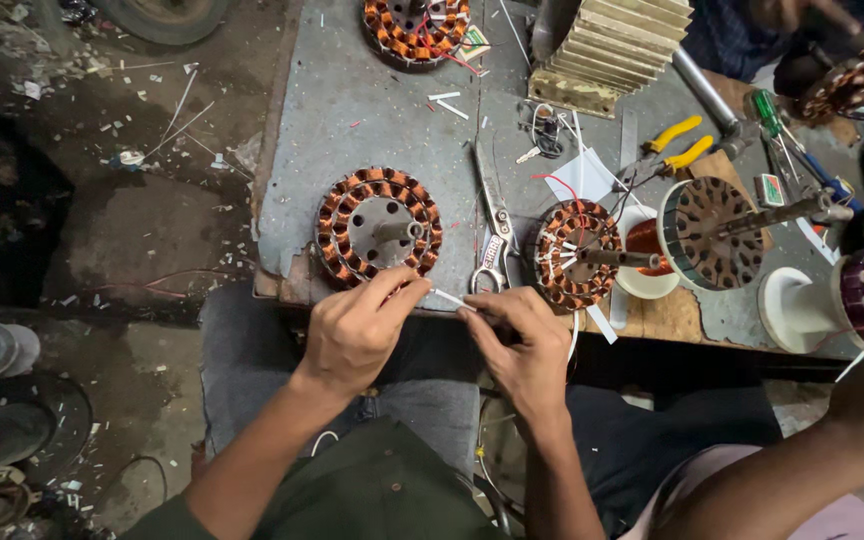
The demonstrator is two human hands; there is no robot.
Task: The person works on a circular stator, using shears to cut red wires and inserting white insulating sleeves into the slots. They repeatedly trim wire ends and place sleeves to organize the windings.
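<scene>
My left hand (pixel 355 328) and my right hand (pixel 525 347) meet at the near edge of a grey metal workbench (pixel 372 110). Between their fingertips they pinch a thin white sleeve (pixel 449 298) on a wire. Just beyond my left hand lies a round stator (pixel 378 228) wound with copper coils, a short shaft at its centre. A second copper-wound stator (pixel 574 254) with white sleeves and a red wire sits beyond my right hand.
Scissors (pixel 493 215) lie between the two stators. Yellow-handled pliers (pixel 674 146), a screwdriver (pixel 774 125), a rotor on a shaft (pixel 717 232) and a third stator (pixel 416 28) crowd the bench. Another person's arm (pixel 802 470) reaches in at right. Dirt floor (pixel 142 200) lies left.
</scene>
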